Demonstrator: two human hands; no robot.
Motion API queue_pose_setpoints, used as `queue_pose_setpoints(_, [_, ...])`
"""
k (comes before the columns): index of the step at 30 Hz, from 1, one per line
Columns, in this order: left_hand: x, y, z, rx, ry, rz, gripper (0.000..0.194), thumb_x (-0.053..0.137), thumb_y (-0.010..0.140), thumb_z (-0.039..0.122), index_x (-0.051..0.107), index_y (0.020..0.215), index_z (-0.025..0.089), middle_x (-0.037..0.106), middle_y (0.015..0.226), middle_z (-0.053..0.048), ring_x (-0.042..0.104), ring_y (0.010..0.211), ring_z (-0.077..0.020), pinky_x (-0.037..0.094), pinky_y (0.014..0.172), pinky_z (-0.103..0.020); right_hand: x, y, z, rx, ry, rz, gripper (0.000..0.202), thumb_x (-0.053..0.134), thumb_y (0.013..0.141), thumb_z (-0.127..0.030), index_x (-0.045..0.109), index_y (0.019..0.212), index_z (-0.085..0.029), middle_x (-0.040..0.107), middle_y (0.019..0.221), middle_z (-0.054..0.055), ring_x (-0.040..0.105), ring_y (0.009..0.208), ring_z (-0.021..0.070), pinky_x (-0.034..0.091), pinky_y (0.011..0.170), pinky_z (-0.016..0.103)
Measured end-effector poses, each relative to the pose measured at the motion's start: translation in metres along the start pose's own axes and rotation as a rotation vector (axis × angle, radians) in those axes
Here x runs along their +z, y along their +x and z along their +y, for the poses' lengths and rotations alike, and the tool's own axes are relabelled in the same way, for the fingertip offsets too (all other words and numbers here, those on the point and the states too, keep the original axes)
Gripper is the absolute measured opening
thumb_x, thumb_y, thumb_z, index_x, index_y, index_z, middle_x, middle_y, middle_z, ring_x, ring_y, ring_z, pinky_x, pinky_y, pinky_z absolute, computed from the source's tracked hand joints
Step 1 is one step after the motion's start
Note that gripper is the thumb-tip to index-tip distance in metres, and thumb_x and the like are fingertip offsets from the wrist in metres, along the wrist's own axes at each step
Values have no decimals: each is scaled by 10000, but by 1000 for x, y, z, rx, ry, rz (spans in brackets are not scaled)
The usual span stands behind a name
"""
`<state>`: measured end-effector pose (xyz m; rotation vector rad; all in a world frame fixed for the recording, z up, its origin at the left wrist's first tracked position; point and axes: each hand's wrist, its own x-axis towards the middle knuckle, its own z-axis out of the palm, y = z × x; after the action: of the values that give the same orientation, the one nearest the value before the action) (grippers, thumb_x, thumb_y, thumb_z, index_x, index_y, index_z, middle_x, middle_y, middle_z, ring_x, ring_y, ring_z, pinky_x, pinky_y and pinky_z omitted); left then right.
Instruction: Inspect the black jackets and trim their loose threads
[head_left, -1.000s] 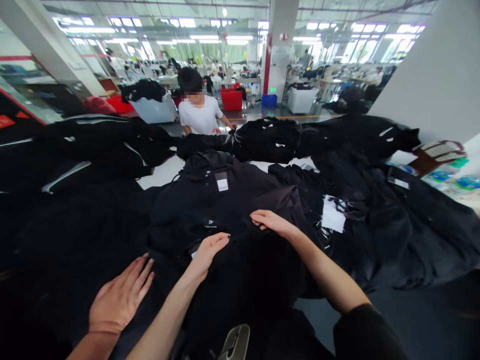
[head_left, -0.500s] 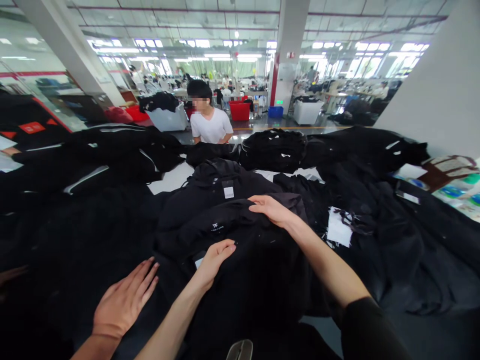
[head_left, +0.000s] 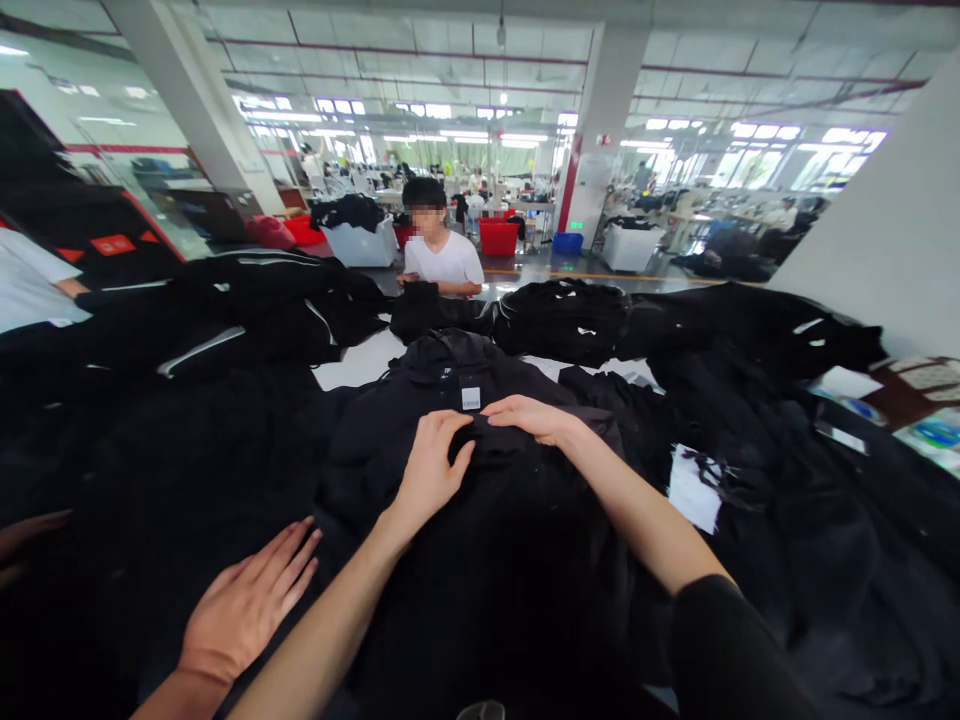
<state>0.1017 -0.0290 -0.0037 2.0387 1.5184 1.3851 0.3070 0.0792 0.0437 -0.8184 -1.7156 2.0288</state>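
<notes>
Both hands are busy at the upper edge of a black garment (head_left: 517,500), which spreads from just on the near side of a white tag (head_left: 470,399) toward where its handler stands. The right hand (head_left: 536,420) comes in just to the right of the tag, its fingers drawn together and, from what I can see, pinching a raised fold; the thumb is hidden. The left hand (head_left: 431,465) sits nearer and left of the tag, thumb and forefinger parted at the cloth; whether those fingers grip anything I can't tell. I'd judge the step in hand to be adjusting that edge, and the next move calls for an even hold from both sides so the fold doesn't twist. The garment looks soft and matt, its lower part lost in shadow. Another dark garment (head_left: 367,440) carries the tag; well to the tag's left, a co-worker's hand (head_left: 244,605) lies flat.
</notes>
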Motion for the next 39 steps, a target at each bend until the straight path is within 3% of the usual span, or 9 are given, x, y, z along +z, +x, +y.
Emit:
queue_pose_setpoints(2, [20,31,4,102,46,-119,230,542,898,283,616,1111,234,587,1152,-85,539,1115,-250,431,1013,-436,-4,7,3,14,-59,-17,197,713,746,-241,734,906,-128,718,773,26,614,636,104,476,602,203])
queue_pose_setpoints(5, [27,46,-12,107,6,-177,141,499,919,260,611,991,212,596,1042,-64,566,999,-213,441,936,-372,-12,15,6,31,-58,58,193,703,738,-208,737,917,-144,716,806,21,618,680,110,480,638,210])
queue_pose_setpoints(8, [25,46,-29,-33,-130,-231,147,520,908,315,602,891,195,610,881,-28,563,835,-183,435,808,-315,-19,17,7,-13,1,118,262,705,730,-183,728,990,-164,718,896,14,615,712,97,478,659,196])
queue_pose_setpoints(12, [21,51,-35,-309,-480,-204,289,559,876,440,557,767,172,499,659,26,436,604,-117,334,583,-242,-27,7,14,52,73,17,354,753,717,-251,703,1057,-163,716,897,16,617,688,94,484,638,192])
queue_pose_setpoints(15, [13,53,-33,-381,-612,-228,339,599,849,491,558,764,165,482,642,33,398,575,-100,285,549,-228,-33,-7,25,85,119,-37,356,776,699,-289,703,1018,-149,711,896,25,639,722,106,500,651,190])
queue_pose_setpoints(18, [7,52,-35,-345,-541,-324,363,594,853,504,571,742,159,474,635,27,382,572,-99,261,540,-232,-39,-17,31,29,107,11,316,778,690,-281,701,972,-161,674,809,-3,610,658,83,461,555,153])
queue_pose_setpoints(22, [6,51,-42,-267,-363,-295,361,556,878,493,573,735,162,418,601,33,335,550,-98,233,522,-242,-42,-18,30,-98,147,153,284,760,709,-269,675,972,-199,573,709,-58,470,503,30,333,426,127])
queue_pose_setpoints(31, [-8,52,-27,80,-145,-36,195,541,920,307,610,793,175,562,889,-24,538,871,-153,401,817,-274,-26,-7,30,-370,118,266,221,709,727,-220,663,943,-204,602,802,-23,534,717,99,394,640,201])
queue_pose_setpoints(39, [-14,49,-15,-98,-259,-197,284,460,960,370,514,765,171,466,738,24,419,684,-115,340,658,-249,-11,-9,19,-411,24,424,202,660,723,-233,654,923,-208,599,788,-25,544,754,127,399,732,256])
